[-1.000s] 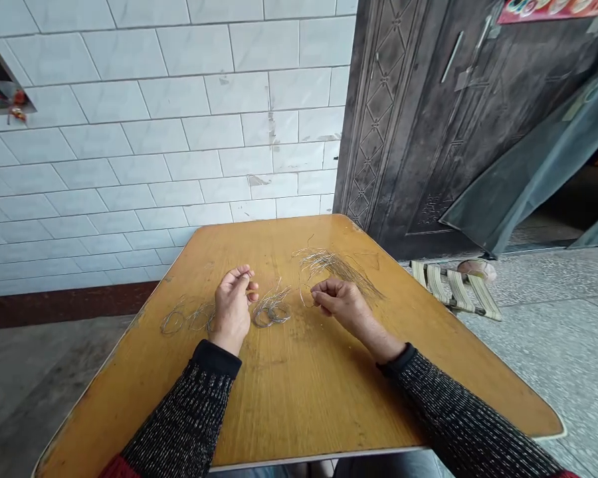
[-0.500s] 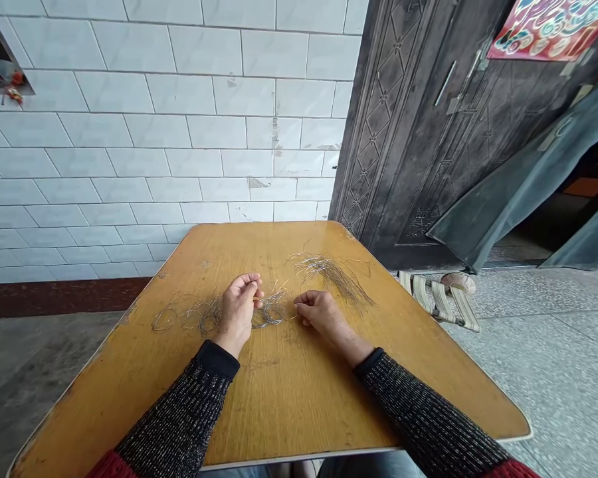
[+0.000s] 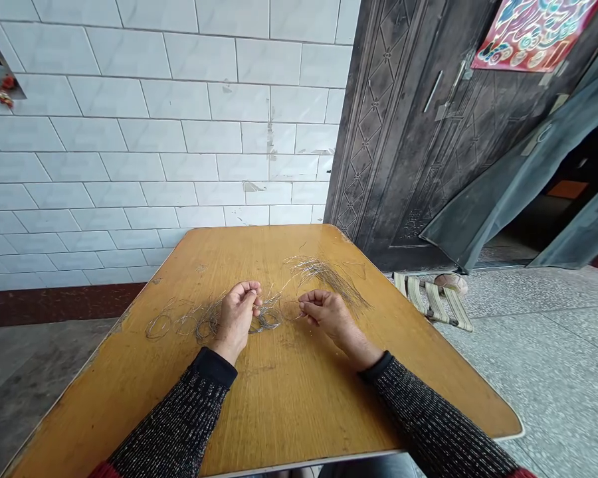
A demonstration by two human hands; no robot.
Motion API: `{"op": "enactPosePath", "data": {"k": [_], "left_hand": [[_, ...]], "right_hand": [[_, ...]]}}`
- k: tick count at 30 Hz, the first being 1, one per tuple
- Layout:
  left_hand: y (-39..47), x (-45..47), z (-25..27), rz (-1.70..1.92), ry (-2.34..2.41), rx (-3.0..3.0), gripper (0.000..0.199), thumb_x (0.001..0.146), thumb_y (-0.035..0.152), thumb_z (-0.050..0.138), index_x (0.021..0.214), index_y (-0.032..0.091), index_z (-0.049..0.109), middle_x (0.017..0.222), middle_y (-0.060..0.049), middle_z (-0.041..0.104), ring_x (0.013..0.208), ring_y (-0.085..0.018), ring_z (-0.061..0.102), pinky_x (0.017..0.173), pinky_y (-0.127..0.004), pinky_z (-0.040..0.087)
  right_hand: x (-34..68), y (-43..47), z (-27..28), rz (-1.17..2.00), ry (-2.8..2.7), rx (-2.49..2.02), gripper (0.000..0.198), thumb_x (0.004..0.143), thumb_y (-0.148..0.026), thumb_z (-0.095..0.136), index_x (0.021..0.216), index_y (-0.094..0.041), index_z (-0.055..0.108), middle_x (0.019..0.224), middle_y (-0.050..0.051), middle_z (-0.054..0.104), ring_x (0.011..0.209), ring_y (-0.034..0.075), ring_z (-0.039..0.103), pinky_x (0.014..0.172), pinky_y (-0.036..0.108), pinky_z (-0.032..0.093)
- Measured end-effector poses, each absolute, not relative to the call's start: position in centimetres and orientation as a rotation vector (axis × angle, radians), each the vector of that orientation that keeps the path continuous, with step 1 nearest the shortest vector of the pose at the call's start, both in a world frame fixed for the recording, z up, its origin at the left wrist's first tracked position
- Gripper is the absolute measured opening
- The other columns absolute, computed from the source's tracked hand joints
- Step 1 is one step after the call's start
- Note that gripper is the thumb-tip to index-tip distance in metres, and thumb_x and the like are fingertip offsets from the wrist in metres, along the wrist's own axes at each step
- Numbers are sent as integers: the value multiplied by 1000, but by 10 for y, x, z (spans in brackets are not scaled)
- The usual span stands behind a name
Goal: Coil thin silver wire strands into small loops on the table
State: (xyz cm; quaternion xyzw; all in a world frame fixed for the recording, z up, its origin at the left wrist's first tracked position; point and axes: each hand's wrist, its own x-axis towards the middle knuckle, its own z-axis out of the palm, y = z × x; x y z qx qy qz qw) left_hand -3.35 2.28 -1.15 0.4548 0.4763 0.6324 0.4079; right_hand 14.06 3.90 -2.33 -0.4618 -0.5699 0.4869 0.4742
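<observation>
Left hand (image 3: 236, 317) curled, right hand (image 3: 331, 315) pinching wire (image 3: 291, 320)

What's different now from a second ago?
The left hand has moved right, nearer the right hand, which reached left, then drew back slightly. I see nothing newly grasped or released. The wire bundle and coils stayed put on the table.

This looks like a home, at its doorway: a dark embossed door (image 3: 408, 166) bearing a colourful poster (image 3: 535, 33), a grey-green curtain (image 3: 488, 206) slanting across the opening, a webbing-strap stool (image 3: 437, 302), and white wall tiles (image 3: 179, 136) behind a wood-grain bench (image 3: 289, 405).
</observation>
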Motion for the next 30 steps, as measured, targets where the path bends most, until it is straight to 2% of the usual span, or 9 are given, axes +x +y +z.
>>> {"op": "enactPosePath", "data": {"k": [2,5,8,13,15,18,22,30], "left_hand": [[23,-34,-14,1525,1290,1304,12,72,20,48,80,16,56,78,-3,58,59,-10,54,49,-21,42],[22,-34,-17,1353,1422,1793,15,75,16,47,81,18,61,85,-6,64,79,-17,60,70,-30,48],[19,-33,-18,1175,1407,2299,20,75,13,49,88,20,63,99,-6,65,96,-19,57,86,-36,43],[16,-33,-19,912,1425,2679,26,77,19,54,103,20,60,115,-8,60,117,-25,45,98,-45,33],[15,-34,-21,768,1456,2714,28,77,22,55,106,21,59,120,-8,58,122,-27,40,99,-50,30],[15,-35,-23,629,1467,2704,26,78,22,55,103,20,61,118,-8,59,120,-27,42,96,-48,34],[14,-37,-23,650,1423,2720,23,79,17,52,99,19,62,112,-8,62,114,-24,48,95,-41,37],[10,-58,-16,669,1441,2682,25,77,9,46,92,21,61,108,-8,63,108,-22,53,90,-39,41]], "right_hand": [[144,40,-25,1171,-1402,-1155,3,62,-17,53,63,-15,54,47,-6,52,36,5,43,38,18,31],[146,42,-28,1158,-1408,-1174,1,61,-15,52,61,-15,53,43,-6,50,35,6,43,37,18,31],[147,43,-29,1147,-1407,-1189,2,62,-15,52,60,-16,53,42,-7,50,35,6,44,37,18,31],[151,45,-27,1141,-1392,-1205,3,62,-14,52,60,-15,53,42,-6,51,34,6,43,37,17,31],[153,46,-27,1144,-1387,-1208,3,62,-14,52,60,-16,53,42,-6,51,34,6,43,37,17,31],[153,47,-28,1155,-1387,-1210,2,62,-14,52,61,-15,53,42,-6,52,34,5,43,37,17,31],[150,46,-28,1170,-1395,-1202,1,62,-15,52,61,-15,53,42,-6,52,33,5,42,36,17,29],[143,41,-25,1219,-1392,-1168,4,64,-17,52,60,-16,51,43,-6,51,34,5,41,36,17,29]]}}
